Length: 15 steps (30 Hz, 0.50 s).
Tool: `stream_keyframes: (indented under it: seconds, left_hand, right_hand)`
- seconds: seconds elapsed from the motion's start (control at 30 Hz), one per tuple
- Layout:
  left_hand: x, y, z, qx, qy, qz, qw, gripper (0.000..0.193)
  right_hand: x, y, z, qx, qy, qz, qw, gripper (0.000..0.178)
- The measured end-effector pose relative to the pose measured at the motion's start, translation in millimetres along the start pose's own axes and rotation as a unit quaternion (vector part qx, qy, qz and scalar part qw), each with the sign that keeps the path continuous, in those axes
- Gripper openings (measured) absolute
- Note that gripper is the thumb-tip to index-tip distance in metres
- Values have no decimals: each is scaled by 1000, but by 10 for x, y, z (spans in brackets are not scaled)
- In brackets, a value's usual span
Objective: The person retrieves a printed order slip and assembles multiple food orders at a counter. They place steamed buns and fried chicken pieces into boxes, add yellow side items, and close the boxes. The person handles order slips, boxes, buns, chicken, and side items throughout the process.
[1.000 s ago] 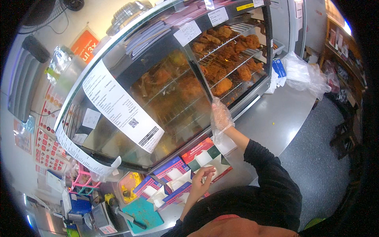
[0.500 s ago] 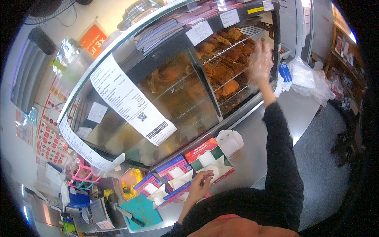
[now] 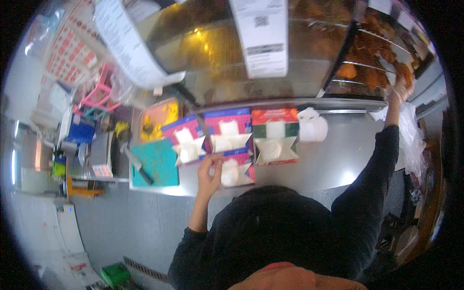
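My right hand (image 3: 397,93), in a clear plastic glove, reaches to the right end of the glass warming cabinet (image 3: 309,100). Its fingers are closed around a piece of fried chicken (image 3: 404,73), beside the racks of more fried chicken (image 3: 369,50). My left hand (image 3: 210,175) is low over the counter, its fingers curled together at the edge of an open pink and purple takeaway box (image 3: 245,180). Whether they pinch anything is hidden. Two similar boxes and a red and green takeaway box (image 3: 275,116) stand open just beyond, white paper showing inside.
Left of the boxes, a knife (image 3: 140,169) lies on a teal cutting board (image 3: 162,171). Behind it is a tray (image 3: 144,126) with yellow contents. A white paper container (image 3: 313,128) stands right of the boxes. Receipts (image 3: 265,48) hang over the glass. Plastic bags (image 3: 411,140) hang at the right.
The view has swung down and left. My right hand, blurred in front of the racks before, now holds a piece of chicken at the cabinet's right end. My left hand stays by the boxes.
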State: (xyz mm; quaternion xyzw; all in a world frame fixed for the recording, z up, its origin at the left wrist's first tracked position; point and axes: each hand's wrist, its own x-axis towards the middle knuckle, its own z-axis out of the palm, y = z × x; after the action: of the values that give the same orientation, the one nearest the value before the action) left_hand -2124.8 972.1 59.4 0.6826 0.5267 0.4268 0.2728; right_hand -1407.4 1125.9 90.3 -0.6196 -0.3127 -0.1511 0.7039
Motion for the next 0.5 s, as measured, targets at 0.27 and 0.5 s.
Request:
stream_keyframes:
  seconds: [0.27, 0.5]
  left_hand:
    - [-555, -864, -241, 143, -64, -77, 985, 20]
    - [-854, -1431, 55, 225, -208, -86, 948, 53]
  right_hand:
    - [-2855, -1802, -634, 390, -277, 376, 793, 54]
    - [-5474, -2310, -502, 191, -665, 302, 656, 57]
